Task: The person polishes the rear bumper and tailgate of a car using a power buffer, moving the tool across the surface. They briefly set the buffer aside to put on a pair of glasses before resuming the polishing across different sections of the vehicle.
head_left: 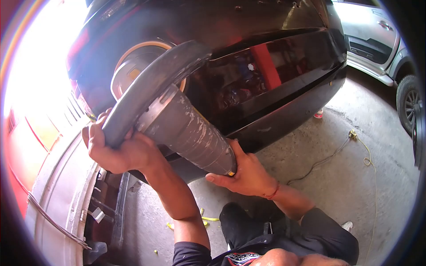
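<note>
A car polisher (188, 128) with a scuffed dark grey body is held up against a glossy black car (266, 22). My left hand (122, 153) is closed around the lower end of its thick black loop handle (153, 86). My right hand (246, 173) grips the rear end of the body, thumb on the near side. Beyond the handle, the polisher's head (126, 73) covers part of a round pad with an orange rim (148, 43). The pad faces the car's panel; whether it touches is hidden.
On the right stands a silver vehicle (368, 33). A cable (324, 157) meets a yellow cord (373, 177) on the concrete floor. To the left is a pale metal panel (66, 195). Yellow scraps (208, 218) lie near my feet.
</note>
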The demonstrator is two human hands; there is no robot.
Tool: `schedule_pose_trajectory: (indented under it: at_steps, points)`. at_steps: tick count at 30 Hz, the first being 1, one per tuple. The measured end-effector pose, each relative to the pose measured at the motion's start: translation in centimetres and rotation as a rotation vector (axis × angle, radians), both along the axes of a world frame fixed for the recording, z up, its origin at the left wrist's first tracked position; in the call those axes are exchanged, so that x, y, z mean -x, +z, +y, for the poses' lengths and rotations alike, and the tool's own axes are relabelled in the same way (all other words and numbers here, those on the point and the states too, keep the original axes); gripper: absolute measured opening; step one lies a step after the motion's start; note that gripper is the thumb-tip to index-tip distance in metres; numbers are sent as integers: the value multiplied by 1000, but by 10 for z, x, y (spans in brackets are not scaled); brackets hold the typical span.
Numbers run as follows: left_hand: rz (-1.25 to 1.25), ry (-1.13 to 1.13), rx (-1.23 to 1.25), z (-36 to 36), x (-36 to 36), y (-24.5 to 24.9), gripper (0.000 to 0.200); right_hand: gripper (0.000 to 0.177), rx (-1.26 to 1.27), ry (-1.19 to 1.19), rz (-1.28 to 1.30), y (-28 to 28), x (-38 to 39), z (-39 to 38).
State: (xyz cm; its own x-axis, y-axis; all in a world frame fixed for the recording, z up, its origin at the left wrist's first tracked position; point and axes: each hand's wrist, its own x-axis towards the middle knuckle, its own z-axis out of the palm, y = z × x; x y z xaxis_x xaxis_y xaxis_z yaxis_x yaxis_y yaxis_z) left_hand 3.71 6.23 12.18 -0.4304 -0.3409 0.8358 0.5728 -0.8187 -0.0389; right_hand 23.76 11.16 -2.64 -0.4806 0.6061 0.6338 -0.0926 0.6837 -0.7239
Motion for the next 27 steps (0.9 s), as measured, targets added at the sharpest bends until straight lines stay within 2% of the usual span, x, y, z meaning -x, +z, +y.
schedule_pose_trajectory:
  at_steps: [3,5,8,9,12,15,16,17,18,20,21,23,24,25,26,27]
  points:
    - [18,36,37,21,-28,11,25,89,84,3,-3,-1,-12,8]
    - [141,216,20,32,-43,12,26,89,147,15,19,-6,-20,11]
    - [94,276,93,41,-70,4,27,88,167,29,37,-17,-36,19]
    - [97,269,101,44,-80,1,27,88,175,23,40,-20,-41,20]
    - [-54,-8,188,51,-120,-5,29,87,219,-10,18,-30,-57,26]
    - [19,-8,180,65,-146,-12,30,87,240,-32,8,-45,-70,30]
    - [114,115,114,76,-146,-17,31,85,259,-52,50,-51,-73,33]
    - [115,111,110,84,-147,-23,31,84,277,-70,92,-58,-77,35]
    - [202,233,132,91,-150,-29,31,84,274,-72,93,-67,-80,40]
    - [284,361,149,104,-168,-32,30,74,266,-97,284,-82,-91,50]
    - [300,202,160,115,-184,-32,26,74,257,-88,275,-84,-99,53]
    - [323,-110,168,140,-219,-30,20,56,392,-109,340,-88,-118,63]
    - [365,-171,220,149,-234,-30,14,56,377,-95,319,-93,-127,69]
    - [406,-232,270,159,-250,-29,11,50,475,-114,376,-103,-134,77]
    - [410,-218,257,177,-264,-29,14,46,575,-137,429,-110,-138,84]
    - [414,-206,243,194,-278,-31,17,46,557,-128,404,-115,-142,92]
